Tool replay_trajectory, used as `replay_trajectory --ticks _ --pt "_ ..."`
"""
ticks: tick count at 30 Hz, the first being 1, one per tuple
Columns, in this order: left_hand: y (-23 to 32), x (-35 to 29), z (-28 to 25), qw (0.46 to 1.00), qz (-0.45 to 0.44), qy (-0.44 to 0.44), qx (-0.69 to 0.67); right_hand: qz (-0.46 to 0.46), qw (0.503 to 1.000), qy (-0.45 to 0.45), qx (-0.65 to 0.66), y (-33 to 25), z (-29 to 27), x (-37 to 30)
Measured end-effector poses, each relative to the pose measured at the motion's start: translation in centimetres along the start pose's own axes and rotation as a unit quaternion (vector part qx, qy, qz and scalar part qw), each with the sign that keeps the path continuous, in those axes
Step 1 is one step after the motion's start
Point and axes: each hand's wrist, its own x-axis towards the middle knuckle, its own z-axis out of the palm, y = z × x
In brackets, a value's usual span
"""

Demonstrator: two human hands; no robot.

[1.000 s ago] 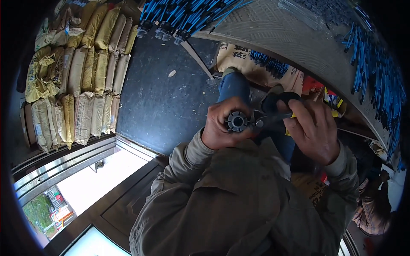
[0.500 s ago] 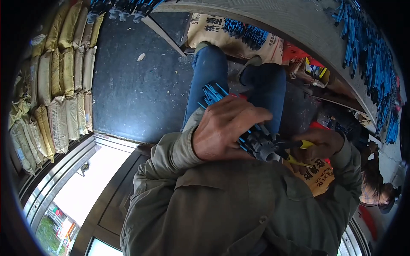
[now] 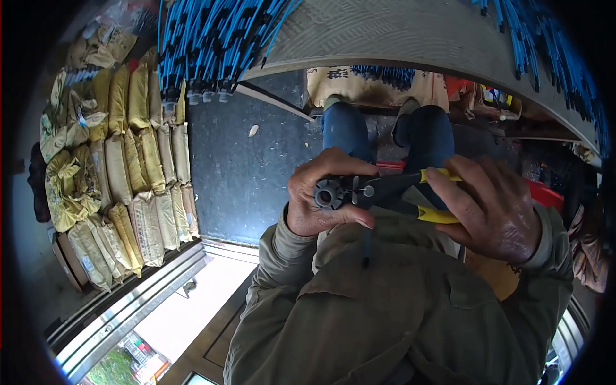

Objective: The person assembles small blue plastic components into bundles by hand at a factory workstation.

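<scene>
My left hand [image 3: 303, 204] is wrapped around a black plastic fitting [image 3: 328, 194], whose round, ribbed end with a hole faces up. One thin blue strand with a dark tip [image 3: 366, 250] shows below my left thumb; whatever else lies under the hand is hidden. In my right hand [image 3: 497, 208] is a pair of pliers [image 3: 401, 192] with yellow grips, its handles spread apart. The dark head of the pliers reaches the side of the fitting, beside my left fingers. Whether the jaws bite on anything cannot be made out.
Black pieces with blue strands [image 3: 218, 45] hang over the bench's left end. More blue strands [image 3: 545, 51] lie on the bench [image 3: 398, 32] at the far right. Stacked tan sacks [image 3: 141, 160] stand at left, and a red stool-like edge [image 3: 545, 194] shows by my right wrist.
The view has shifted, with more of the left-hand bundles showing. My left hand has turned the fitting end-up, and the blue strands below it are mostly out of sight. The pliers are higher and spread.
</scene>
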Motion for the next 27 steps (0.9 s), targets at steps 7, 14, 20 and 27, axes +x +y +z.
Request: replay_trajectory --ticks 7,14,20,27 --pt "0.2 0.6 -0.1 0.996 -0.063 -0.054 -0.009 0.322 0.719 -0.231 0.570 4.1 -2.1 -0.6" --pt "-0.7 0.3 -0.2 0.998 -0.032 -0.004 -0.049 0.037 0.999 0.019 0.004 0.7 0.6 -0.6" --pt "0.9 0.4 0.2 0.989 -0.140 0.012 -0.046 0.018 0.993 0.011 -0.114 1.2 -0.4 -2.4" --pt "-1.0 0.7 -0.8 0.998 -0.026 -0.048 -0.042 0.084 0.904 -0.061 0.414 2.9 -2.1 -0.5"
